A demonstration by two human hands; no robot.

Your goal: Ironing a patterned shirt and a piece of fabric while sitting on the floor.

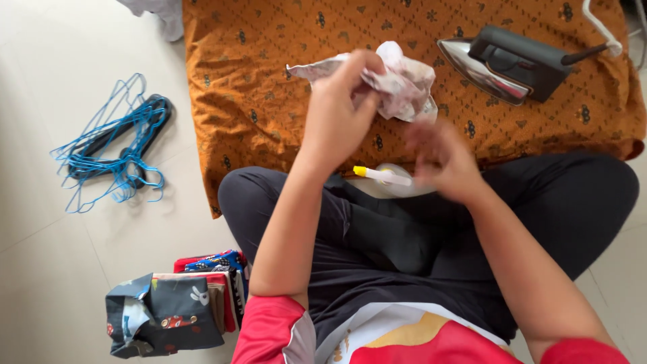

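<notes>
I sit cross-legged on the floor in dark trousers. My left hand (340,111) is raised and grips a crumpled white patterned cloth (404,84), held above an orange patterned cloth (263,87) spread on the floor. My right hand (441,162) is blurred, just below the crumpled cloth, fingers partly curled and holding nothing I can make out. A white spray bottle with a yellow tip (384,176) lies on my lap right by the right hand.
A black and silver iron (502,62) lies on its side on the orange cloth, cord running off at the top right. Blue wire hangers (114,145) lie piled on the tiled floor at left. A stack of folded clothes (172,303) sits by my left knee.
</notes>
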